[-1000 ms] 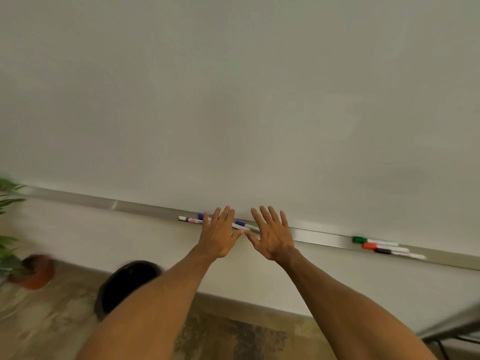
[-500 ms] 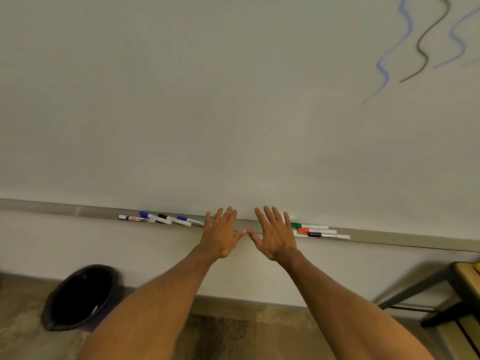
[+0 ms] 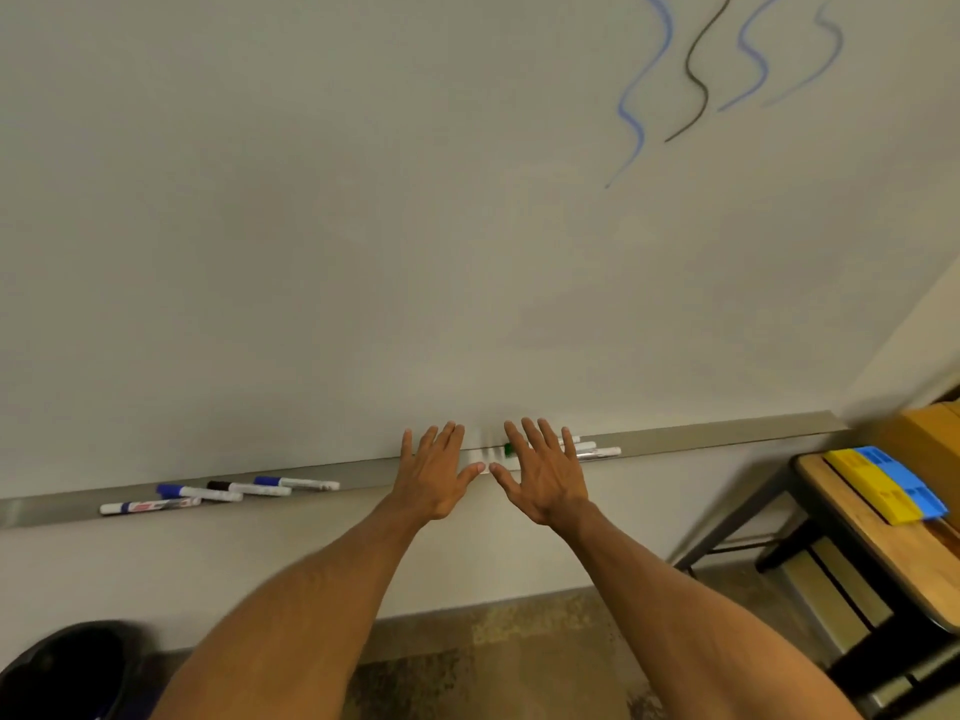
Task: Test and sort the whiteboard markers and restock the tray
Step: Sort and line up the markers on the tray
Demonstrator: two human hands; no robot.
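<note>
The person stands in front of a whiteboard (image 3: pixel 363 226) and holds both arms out towards the metal tray (image 3: pixel 727 432) that runs along its lower edge. The left hand (image 3: pixel 435 472) and the right hand (image 3: pixel 546 478) are side by side before the middle part of the tray, with their backs to the camera. Each hand is spread, with straight fingers, and holds nothing. The two thumb tips point at each other and are very near, with a small gap between them. Whether the fingertips touch the tray or the board cannot be told, because this place is blurred.

On the tray, to the left of the left hand and apart from it, four markers lie in a loose group: a white marker with a blue band (image 3: pixel 150 506) at the far left, then a blue-capped marker (image 3: pixel 200 493), a black-capped marker (image 3: pixel 249 488) and a second blue-capped marker (image 3: pixel 297 482). Behind the right hand lies another group of markers (image 3: pixel 597 452). Its green cap (image 3: pixel 509 449) shows just left of the index finger and its white ends stick out on the right side; their number cannot be told.

High on the board, at the right, there are blue wavy lines (image 3: pixel 640 96) and one dark wavy line (image 3: pixel 697 70). At the right edge stands a wooden worktop (image 3: pixel 878 543) with a yellow block (image 3: pixel 867 485) and a blue block (image 3: pixel 901 475) touching side by side. A black bin (image 3: pixel 67 667) stands on the floor at the lower left.
</note>
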